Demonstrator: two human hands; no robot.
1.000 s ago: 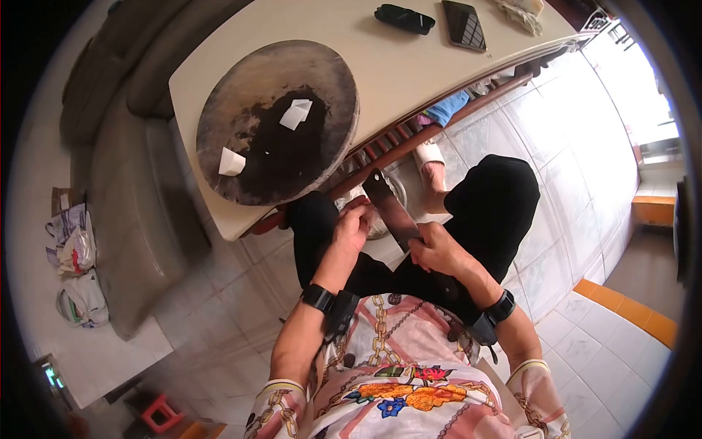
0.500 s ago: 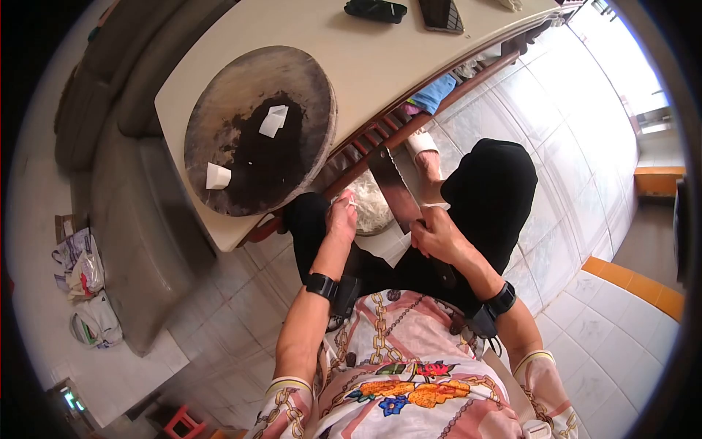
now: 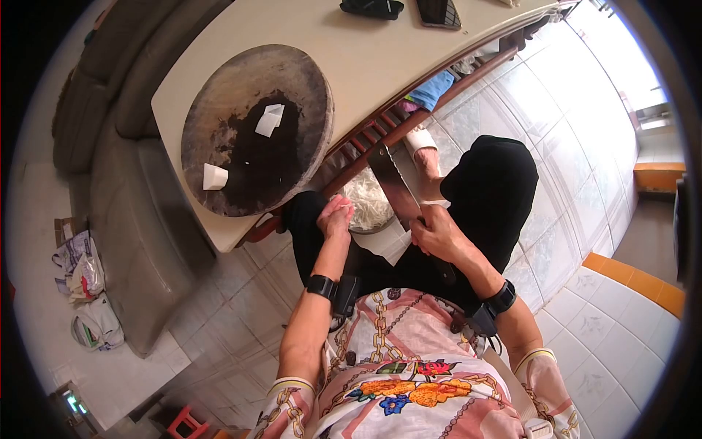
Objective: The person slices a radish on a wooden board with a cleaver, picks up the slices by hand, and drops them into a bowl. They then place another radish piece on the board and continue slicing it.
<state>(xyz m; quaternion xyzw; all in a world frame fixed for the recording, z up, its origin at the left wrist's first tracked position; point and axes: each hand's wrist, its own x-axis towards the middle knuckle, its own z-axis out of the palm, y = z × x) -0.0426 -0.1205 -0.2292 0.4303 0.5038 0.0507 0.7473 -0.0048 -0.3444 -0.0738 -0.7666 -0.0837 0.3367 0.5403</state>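
Note:
My right hand (image 3: 436,234) grips the handle of a cleaver (image 3: 395,184). Its broad blade points away from me, with small white bits along one edge. Just past the left knee, my left hand (image 3: 336,217) is closed, and what its fingers hold, if anything, is hidden. Between my hands, low near the floor, a bowl (image 3: 373,232) is filled with thin white shreds (image 3: 368,199). On the table, a round wooden chopping board (image 3: 208,95) has a dark wet patch. Two white pieces lie on it: one block (image 3: 270,120) near the middle and another (image 3: 215,176) near the left edge.
The cream table (image 3: 365,51) carries a phone (image 3: 439,12) and a dark green item (image 3: 371,8) at its far side. A blue cloth (image 3: 431,90) sits on the rack below. A grey sofa (image 3: 139,219) and bags (image 3: 96,322) are at left, a red stool (image 3: 187,423) behind.
My left hand has drawn left from over the bowl toward my knee, uncovering more white shreds. The cleaver and my right hand stay almost where they were.

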